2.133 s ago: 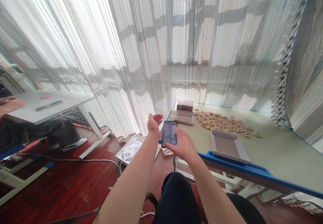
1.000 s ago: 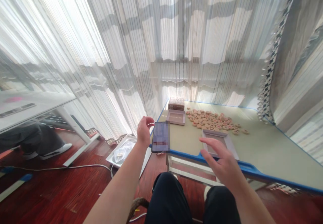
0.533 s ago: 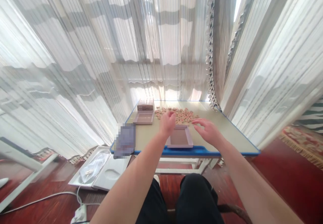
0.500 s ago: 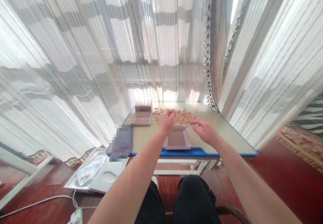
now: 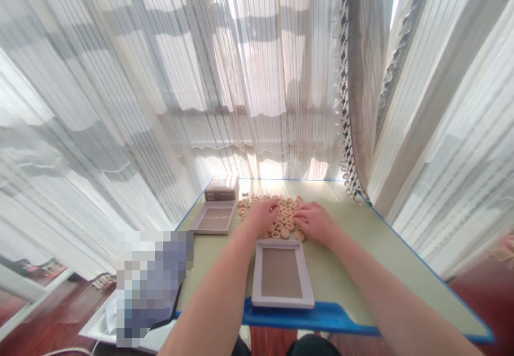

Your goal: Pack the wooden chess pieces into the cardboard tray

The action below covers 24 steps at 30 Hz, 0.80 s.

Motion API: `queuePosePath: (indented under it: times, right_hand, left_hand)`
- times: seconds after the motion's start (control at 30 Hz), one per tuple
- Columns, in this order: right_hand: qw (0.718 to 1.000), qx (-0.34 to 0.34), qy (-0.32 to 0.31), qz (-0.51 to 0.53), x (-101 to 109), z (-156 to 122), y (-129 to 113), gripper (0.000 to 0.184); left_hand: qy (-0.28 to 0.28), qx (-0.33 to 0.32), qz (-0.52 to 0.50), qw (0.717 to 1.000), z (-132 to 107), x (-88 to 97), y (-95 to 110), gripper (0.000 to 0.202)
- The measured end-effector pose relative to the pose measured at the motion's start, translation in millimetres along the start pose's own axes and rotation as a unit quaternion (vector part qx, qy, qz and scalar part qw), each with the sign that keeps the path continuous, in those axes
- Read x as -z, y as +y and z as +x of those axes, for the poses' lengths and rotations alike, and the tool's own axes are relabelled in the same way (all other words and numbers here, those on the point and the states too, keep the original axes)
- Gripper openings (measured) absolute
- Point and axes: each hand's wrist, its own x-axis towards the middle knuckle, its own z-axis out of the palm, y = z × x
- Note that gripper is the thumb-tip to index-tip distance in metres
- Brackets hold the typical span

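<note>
Round wooden xiangqi pieces (image 5: 285, 233), marked with characters, lie in a loose heap in the middle of the table. My left hand (image 5: 262, 216) is over the heap's left part, its fingers curled down together; what they hold, if anything, is hidden. At the heap's right edge, my right hand (image 5: 316, 222) has its fingers partly stretched and touching the pieces, with nothing visible gripped. Between my forearms, close to the front edge, sits a shallow pale box tray (image 5: 257, 273) with a bare grey-brown bottom.
A second shallow box part (image 5: 231, 219) lies at the left, in front of a small closed box or stack (image 5: 221, 187). A pixelated object (image 5: 156, 281) covers the table's left front corner. Sheer curtains (image 5: 265, 72) hang behind the pale table (image 5: 361, 254), which has a blue edge.
The view has moved closer to the table and tilted. My left hand has lowered onto the pieces, and my right hand has come in from the right to touch them.
</note>
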Motion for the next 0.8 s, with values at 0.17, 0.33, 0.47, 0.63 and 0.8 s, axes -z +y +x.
queuePosePath:
  times: [0.17,0.33,0.47,0.63,0.8]
  right_hand:
    - [1.000,0.002,-0.010,0.012,-3.9,-7.1,0.3,0.026]
    - [0.999,-0.025,-0.002,0.033,-5.1,-4.8,3.1,0.025]
    - [0.999,-0.029,-0.021,0.032,-7.0,-4.0,6.8,0.026]
    - [0.997,-0.065,-0.015,0.029,-7.3,-4.8,8.1,0.027]
    - [0.997,-0.071,-0.018,0.019,-6.2,-3.9,4.2,0.032]
  left_hand:
    - [-0.057,-0.006,0.052,0.997,-1.2,-3.4,0.6,0.012]
    - [-0.066,-0.003,0.012,0.998,-0.8,-4.4,-1.3,0.005]
    - [-0.087,-0.007,-0.035,0.996,-2.0,-0.6,-5.7,0.007]
    - [-0.097,0.038,-0.144,0.984,-0.4,4.1,-9.3,0.010]
    - [-0.101,0.074,-0.155,0.980,3.9,7.9,-9.0,0.019]
